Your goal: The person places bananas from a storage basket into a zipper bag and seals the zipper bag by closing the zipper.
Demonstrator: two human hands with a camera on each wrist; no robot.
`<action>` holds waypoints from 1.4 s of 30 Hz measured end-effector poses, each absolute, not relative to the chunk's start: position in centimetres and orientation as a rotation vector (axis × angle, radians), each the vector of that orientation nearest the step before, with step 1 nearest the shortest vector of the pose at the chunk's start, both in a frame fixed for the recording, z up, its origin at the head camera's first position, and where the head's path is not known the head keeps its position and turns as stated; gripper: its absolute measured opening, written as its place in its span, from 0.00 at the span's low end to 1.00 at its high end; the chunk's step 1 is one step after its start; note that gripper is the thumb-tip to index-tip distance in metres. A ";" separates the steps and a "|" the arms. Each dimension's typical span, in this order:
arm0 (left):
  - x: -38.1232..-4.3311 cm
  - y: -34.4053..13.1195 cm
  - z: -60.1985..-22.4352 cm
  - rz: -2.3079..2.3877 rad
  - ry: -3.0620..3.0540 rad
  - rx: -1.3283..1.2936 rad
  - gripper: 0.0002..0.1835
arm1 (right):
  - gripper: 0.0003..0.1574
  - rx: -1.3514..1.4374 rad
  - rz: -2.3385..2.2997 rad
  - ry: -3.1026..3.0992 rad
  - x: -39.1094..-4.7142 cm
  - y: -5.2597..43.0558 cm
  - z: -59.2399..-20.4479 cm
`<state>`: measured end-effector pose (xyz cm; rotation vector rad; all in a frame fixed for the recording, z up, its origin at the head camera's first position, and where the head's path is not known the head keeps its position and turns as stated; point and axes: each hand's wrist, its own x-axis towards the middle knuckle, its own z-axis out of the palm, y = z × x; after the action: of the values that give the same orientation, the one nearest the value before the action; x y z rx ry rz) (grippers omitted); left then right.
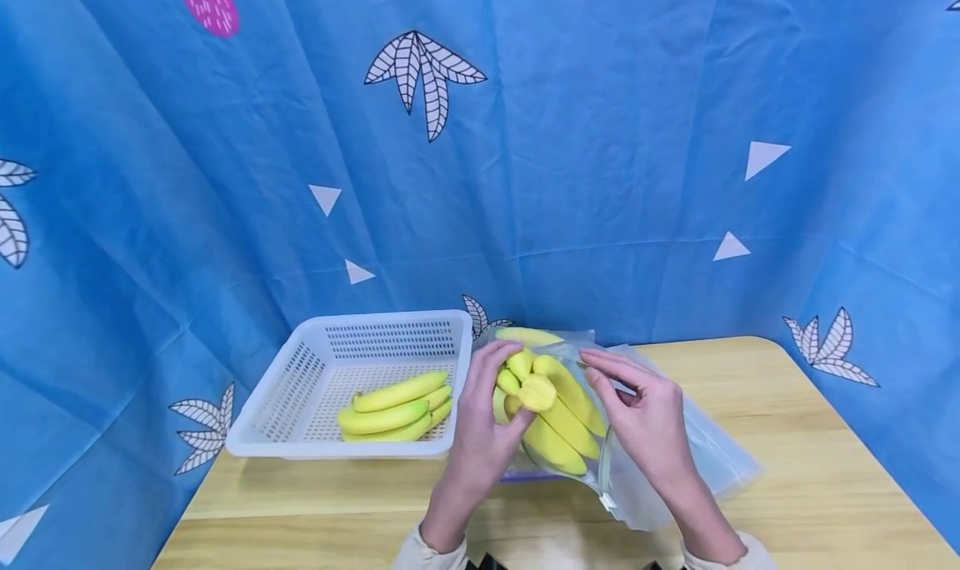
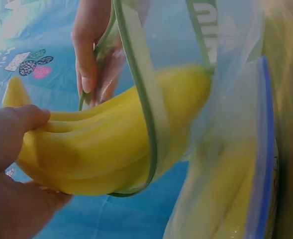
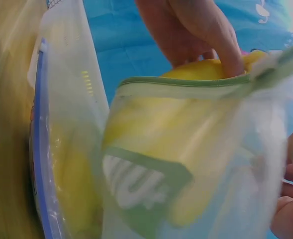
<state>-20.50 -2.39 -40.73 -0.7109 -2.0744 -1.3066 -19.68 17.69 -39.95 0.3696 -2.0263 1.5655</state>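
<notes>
My left hand point(image 1: 480, 416) grips a bunch of yellow bananas point(image 1: 564, 399) near its stem end. The far ends of the fruit sit inside a clear zip bag point(image 3: 226, 164) with a green-edged mouth, while the stem end sticks out. With thumb and fingers my right hand point(image 1: 647, 424) pinches the rim of that bag, seen behind the bunch in the left wrist view. Beside it is a second clear bag with a blue zip point(image 2: 265, 144), with more bananas point(image 2: 231, 184) inside.
A white slotted basket point(image 1: 285, 447) stands to the left on the wooden table point(image 1: 330, 524), holding another banana bunch point(image 1: 390, 416). Behind the table hangs a blue patterned curtain point(image 1: 585, 162). Clear plastic point(image 1: 723, 453) spreads on the table at the right.
</notes>
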 end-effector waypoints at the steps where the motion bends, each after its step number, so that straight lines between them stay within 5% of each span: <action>1: -20.5 -2.4 -40.8 -1.279 -2.107 -0.692 0.34 | 0.16 0.372 1.566 -2.026 -19.8 17.7 -40.0; 6: -20.2 -2.4 -41.1 -1.180 -2.281 -0.599 0.27 | 0.15 0.384 1.557 -2.028 -20.1 17.5 -40.1; 19: -19.4 -3.1 -41.4 -0.945 -2.673 -0.436 0.30 | 0.13 0.470 1.485 -2.055 -20.2 16.8 -40.7; 42: -22.0 -4.5 -42.1 -1.285 -1.849 -0.241 0.22 | 0.33 0.560 0.989 -2.090 -18.0 13.4 -41.6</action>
<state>-22.03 -4.49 -42.06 -0.2408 -1.8491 -1.2854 -18.00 13.44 -41.61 0.5602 -2.0903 0.9890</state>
